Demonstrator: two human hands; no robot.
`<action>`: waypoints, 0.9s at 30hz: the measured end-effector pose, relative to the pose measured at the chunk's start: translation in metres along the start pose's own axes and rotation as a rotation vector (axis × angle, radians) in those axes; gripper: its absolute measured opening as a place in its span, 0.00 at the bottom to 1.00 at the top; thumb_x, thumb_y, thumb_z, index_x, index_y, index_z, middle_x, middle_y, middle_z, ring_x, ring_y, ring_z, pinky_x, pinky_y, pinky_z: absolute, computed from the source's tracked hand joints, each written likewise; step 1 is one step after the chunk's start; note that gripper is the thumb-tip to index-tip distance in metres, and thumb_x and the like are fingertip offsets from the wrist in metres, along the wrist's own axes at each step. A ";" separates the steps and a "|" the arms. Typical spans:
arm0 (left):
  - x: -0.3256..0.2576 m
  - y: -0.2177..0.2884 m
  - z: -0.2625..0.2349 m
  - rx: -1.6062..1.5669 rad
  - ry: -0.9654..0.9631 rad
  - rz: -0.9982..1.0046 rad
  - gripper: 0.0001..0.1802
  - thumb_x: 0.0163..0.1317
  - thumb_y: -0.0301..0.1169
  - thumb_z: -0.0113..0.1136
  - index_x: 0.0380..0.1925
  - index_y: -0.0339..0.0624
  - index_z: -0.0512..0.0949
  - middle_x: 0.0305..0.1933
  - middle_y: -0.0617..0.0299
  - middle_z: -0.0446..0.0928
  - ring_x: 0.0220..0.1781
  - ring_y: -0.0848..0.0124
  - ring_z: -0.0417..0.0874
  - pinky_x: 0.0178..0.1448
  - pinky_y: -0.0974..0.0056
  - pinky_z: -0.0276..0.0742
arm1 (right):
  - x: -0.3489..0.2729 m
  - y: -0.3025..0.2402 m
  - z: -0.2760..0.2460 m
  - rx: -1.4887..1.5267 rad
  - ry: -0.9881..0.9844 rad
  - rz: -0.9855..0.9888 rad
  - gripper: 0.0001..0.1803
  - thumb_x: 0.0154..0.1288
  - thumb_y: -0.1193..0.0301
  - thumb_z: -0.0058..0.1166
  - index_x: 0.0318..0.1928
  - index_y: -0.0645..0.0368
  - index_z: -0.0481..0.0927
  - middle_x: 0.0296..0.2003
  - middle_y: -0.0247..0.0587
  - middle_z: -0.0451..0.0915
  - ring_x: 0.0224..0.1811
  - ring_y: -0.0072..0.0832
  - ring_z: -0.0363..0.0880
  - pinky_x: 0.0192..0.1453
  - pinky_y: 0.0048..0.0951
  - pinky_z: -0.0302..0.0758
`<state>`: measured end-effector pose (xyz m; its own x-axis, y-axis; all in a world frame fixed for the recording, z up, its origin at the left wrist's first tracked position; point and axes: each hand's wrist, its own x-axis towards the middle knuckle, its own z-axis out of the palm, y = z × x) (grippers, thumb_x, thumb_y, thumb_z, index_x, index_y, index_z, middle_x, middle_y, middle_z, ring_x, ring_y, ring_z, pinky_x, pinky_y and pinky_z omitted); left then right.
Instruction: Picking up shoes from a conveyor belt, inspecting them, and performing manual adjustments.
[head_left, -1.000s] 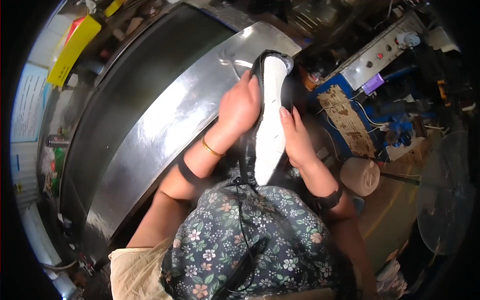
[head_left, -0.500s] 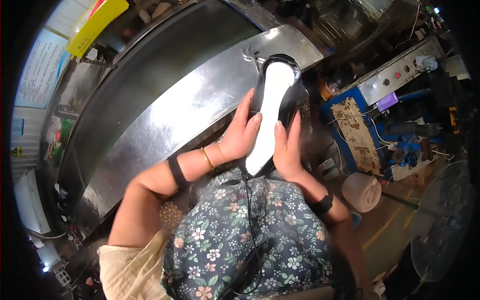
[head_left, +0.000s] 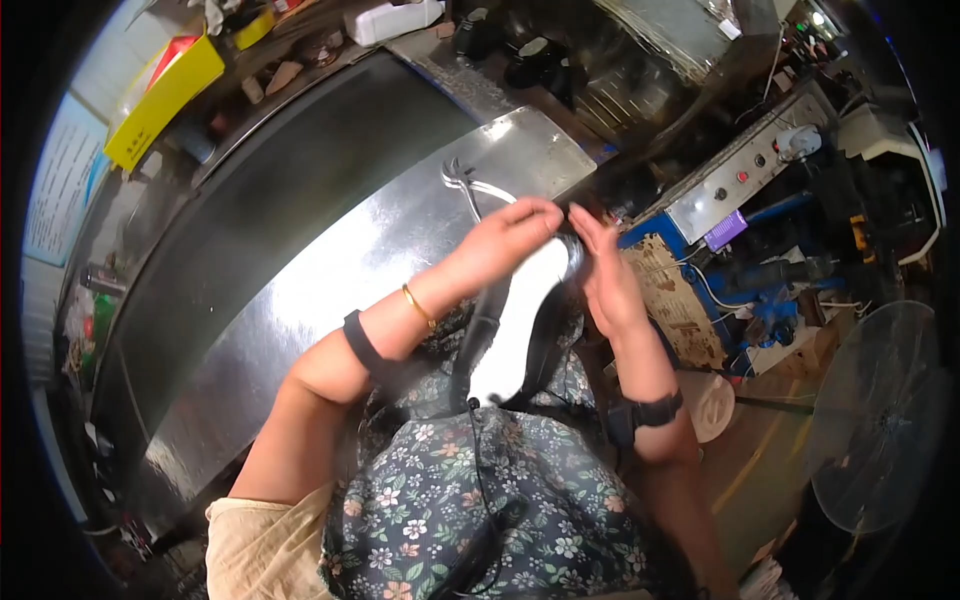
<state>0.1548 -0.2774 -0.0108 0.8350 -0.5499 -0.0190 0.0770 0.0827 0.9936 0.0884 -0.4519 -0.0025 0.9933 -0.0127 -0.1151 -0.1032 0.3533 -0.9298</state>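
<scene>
A black shoe upper with a white, sole-shaped insole (head_left: 520,325) facing up rests against my lap, its far end pointing away from me. My left hand (head_left: 510,240) lies over the far left side, its fingers drawn together by the tip; whether they pinch the upper's edge is hidden. On the right, my right hand (head_left: 608,280) stands along the far end with its fingers stretched out and holding nothing. Metal pincers (head_left: 460,177) lie on the shiny bench just beyond my left hand, their handles partly covered by it.
The metal bench top (head_left: 330,250) runs along the left, with a dark belt-like surface (head_left: 290,170) behind it. A yellow box (head_left: 165,105) stands far left. At right are a blue machine (head_left: 675,290) with a button panel (head_left: 745,175), a pale round container (head_left: 712,408) and a fan (head_left: 872,420).
Both hands have slid from the shoe's middle to its far end. The shoe has come closer to my body. The left fingers have closed together, and the view has shifted.
</scene>
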 end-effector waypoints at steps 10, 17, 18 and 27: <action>-0.006 -0.008 0.010 0.132 -0.097 0.216 0.25 0.74 0.38 0.53 0.65 0.38 0.67 0.62 0.59 0.72 0.66 0.72 0.69 0.69 0.67 0.64 | 0.005 -0.002 0.016 -0.645 0.026 -0.351 0.15 0.79 0.68 0.40 0.51 0.63 0.77 0.52 0.42 0.79 0.57 0.33 0.75 0.65 0.29 0.66; -0.006 -0.003 0.002 -0.060 -0.195 0.069 0.29 0.68 0.36 0.61 0.66 0.40 0.66 0.61 0.61 0.72 0.64 0.73 0.70 0.68 0.65 0.66 | -0.002 -0.016 -0.002 -0.488 -0.239 -0.137 0.27 0.70 0.78 0.46 0.69 0.64 0.64 0.66 0.47 0.68 0.70 0.33 0.64 0.72 0.33 0.60; -0.006 -0.002 0.001 -0.107 -0.232 0.030 0.31 0.65 0.35 0.66 0.65 0.41 0.67 0.61 0.60 0.72 0.63 0.71 0.71 0.68 0.64 0.66 | -0.007 -0.012 0.006 -0.708 -0.139 -0.280 0.25 0.70 0.79 0.44 0.67 0.63 0.65 0.65 0.50 0.68 0.69 0.36 0.66 0.72 0.34 0.61; -0.010 0.001 0.034 0.323 -0.100 0.270 0.60 0.36 0.42 0.85 0.70 0.42 0.60 0.69 0.52 0.65 0.73 0.60 0.63 0.75 0.56 0.60 | -0.021 -0.016 -0.035 -0.142 -0.274 -0.169 0.36 0.65 0.71 0.59 0.71 0.62 0.61 0.68 0.42 0.64 0.71 0.30 0.61 0.75 0.34 0.57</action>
<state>0.1282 -0.3005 -0.0055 0.7434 -0.6235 0.2419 -0.3251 -0.0209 0.9454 0.0671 -0.4901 0.0022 0.9721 0.1986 0.1248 0.0767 0.2338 -0.9693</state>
